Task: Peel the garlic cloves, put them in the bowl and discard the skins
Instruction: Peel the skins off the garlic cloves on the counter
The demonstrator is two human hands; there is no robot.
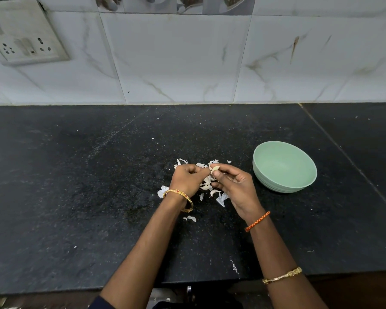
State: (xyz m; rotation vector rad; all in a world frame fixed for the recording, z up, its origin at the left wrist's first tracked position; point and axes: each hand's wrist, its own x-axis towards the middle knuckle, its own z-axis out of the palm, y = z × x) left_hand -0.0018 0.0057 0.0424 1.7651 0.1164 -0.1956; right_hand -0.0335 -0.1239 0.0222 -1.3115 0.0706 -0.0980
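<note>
Left hand: centre of frame, fingers curled, tips pinching at the garlic clove; whether they grip skin or flesh cannot be told.
Garlic clove: held above the counter, between both hands, pale surface exposed.
Right hand: just right of centre, thumb and forefinger grasping the clove.
Skins: loose pile on the black countertop beneath and around the hands; not yet discarded.
Bowl: right of the hands, near them, green; visible interior holds no cloves.
Progress: judged early to middle; peeling under way, transfer and disposal remain.
</note>
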